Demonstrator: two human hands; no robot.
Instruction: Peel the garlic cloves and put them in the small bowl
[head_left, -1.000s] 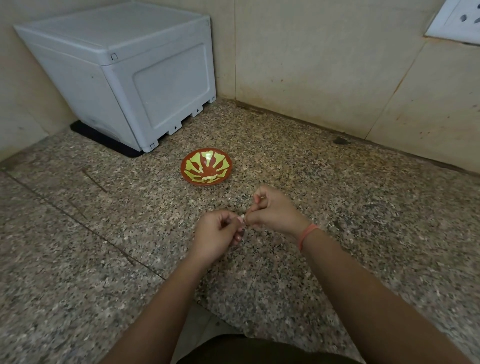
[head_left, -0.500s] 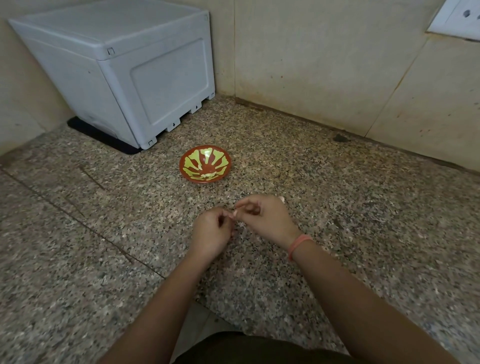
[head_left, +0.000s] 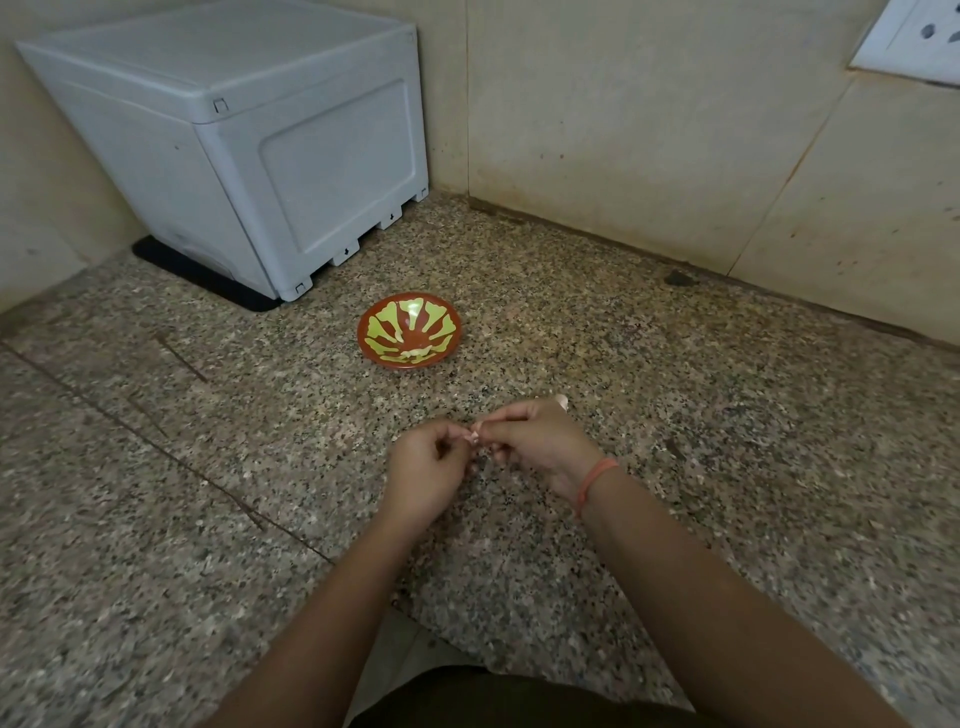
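Both of the person's hands meet above the speckled granite counter (head_left: 727, 441), near its front edge, and pinch one small thing between them. The left hand (head_left: 426, 467) is curled, knuckles up, with its thumb and forefinger closed on a garlic clove (head_left: 475, 435). The right hand (head_left: 540, 441) comes in from the other side, and its fingertips nip the same clove, so the two hands touch at that point. The clove is pale with a pinkish tint; little of it shows past the fingers, and how much skin is left on it cannot be told. A pale tip shows at the far side of the right hand (a fingertip or another clove, too small to tell). An orange band (head_left: 597, 480) circles the right wrist. The small bowl (head_left: 382, 325) stands on the counter beyond the hands and slightly to their left, apart from them. It is red-brown with yellow-green petal shapes inside, and a few pale pieces (head_left: 415, 355) lie near its front inner wall. Behind the bowl, in the corner, a grey plastic box (head_left: 260, 145) sits on a black mat (head_left: 208, 283) against the tiled wall (head_left: 623, 130). A white socket plate (head_left: 914, 36) is set in the wall at the upper right.
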